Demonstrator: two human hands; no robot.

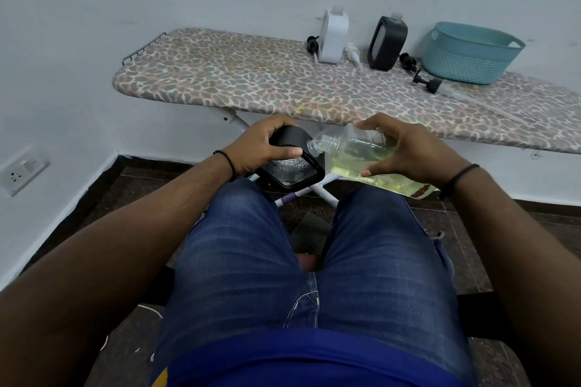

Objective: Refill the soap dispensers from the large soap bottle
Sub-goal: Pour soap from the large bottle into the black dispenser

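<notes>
Our left hand [264, 148] grips a black soap dispenser [290, 163], tilted over our lap. Our right hand [405, 151] clasps the large soap bottle [355, 154] of yellowish liquid, lying nearly flat, its open neck touching the dispenser. Beyond both hands, on the ironing board [251, 78], stand a white dispenser [334, 36] and another black dispenser [387, 42].

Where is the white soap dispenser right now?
The white soap dispenser stands upright at the back of the ironing board, left of the black dispenser, with a black pump head lying at its left.
</notes>
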